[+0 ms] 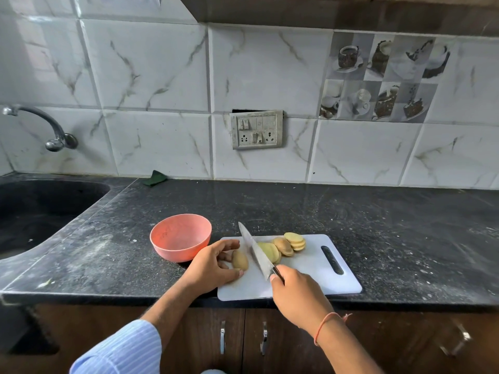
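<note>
Most of the yellow-skinned potato is already lying as a fanned row of round slices (pixel 285 245) on the white plastic chopping board (pixel 310 273), right of the blade. The left hand (pixel 212 265) is curling its fingers round the small uncut end piece (pixel 240 260), and the right hand (pixel 297 292) is clamping its fingers on the handle of the long steel kitchen knife (pixel 253 249), whose blade is standing between end piece and slices. Probably only a few cuts are remaining; the salmon-pink plastic bowl (pixel 181 237), beside the board on the dark speckled stone worktop (pixel 391 225), is holding no slices yet.

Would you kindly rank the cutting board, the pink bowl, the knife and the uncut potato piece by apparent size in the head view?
1. cutting board
2. pink bowl
3. knife: nearly as long as the bowl is wide, but thin, so it covers less area
4. uncut potato piece
</note>
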Available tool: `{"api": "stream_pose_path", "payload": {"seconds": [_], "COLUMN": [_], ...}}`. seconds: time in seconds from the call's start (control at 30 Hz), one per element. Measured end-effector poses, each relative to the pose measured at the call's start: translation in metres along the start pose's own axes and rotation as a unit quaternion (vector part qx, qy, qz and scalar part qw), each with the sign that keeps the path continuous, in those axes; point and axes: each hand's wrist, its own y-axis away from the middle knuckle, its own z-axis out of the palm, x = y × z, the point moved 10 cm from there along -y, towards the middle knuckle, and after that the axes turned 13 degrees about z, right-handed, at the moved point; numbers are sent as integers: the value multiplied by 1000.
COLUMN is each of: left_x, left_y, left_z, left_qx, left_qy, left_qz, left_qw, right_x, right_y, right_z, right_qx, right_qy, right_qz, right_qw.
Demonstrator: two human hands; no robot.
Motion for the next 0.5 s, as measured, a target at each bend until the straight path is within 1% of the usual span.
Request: {"api": "stream_pose_path", "payload": {"seconds": [0.2,0.37,0.5], "left_x": [12,3,5], "left_y": [0,-3,-4], "left_z": [7,5,7], "left_qx": [2,35,15], "left_qy": [16,51,33], "left_qz": [41,11,2], "left_qw": [999,998,999], "right_x": [-4,-8,-8], "right_y": [4,9,11], "right_z": [15,21,22], "right_qx": [-8,-23,-27], "right_qy": [15,7,-1], "right_qz": [5,8,15], "right_qw": [1000,1000,1000]}}
